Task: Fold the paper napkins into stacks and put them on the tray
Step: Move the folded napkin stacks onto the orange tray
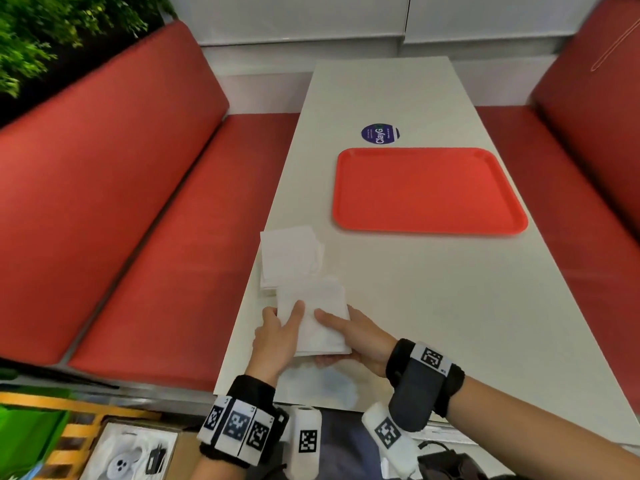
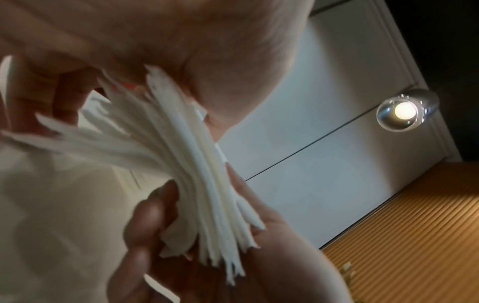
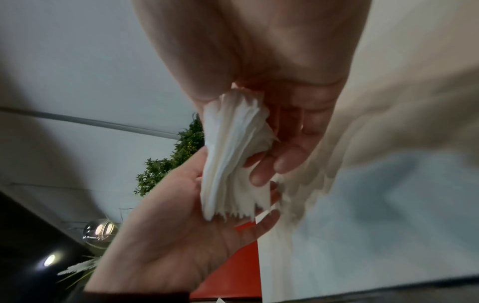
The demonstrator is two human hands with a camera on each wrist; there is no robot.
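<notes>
Both hands hold one thick bundle of white paper napkins (image 1: 313,317) just above the near left part of the table. My left hand (image 1: 277,332) grips its left side, thumb on top. My right hand (image 1: 353,336) grips the right side, thumb on top and fingers under it. The left wrist view shows the bundle's layered edges (image 2: 197,184) fanned between both hands, and the right wrist view shows the same bundle (image 3: 230,160). A second pile of napkins (image 1: 289,258) lies flat on the table just beyond. The red tray (image 1: 429,190) sits further back with nothing on it.
The white table (image 1: 433,306) runs away from me between two red benches, left bench (image 1: 138,202) and right bench (image 1: 588,116). A round blue sticker (image 1: 380,134) lies behind the tray. A box with devices (image 1: 128,455) sits on the floor at lower left.
</notes>
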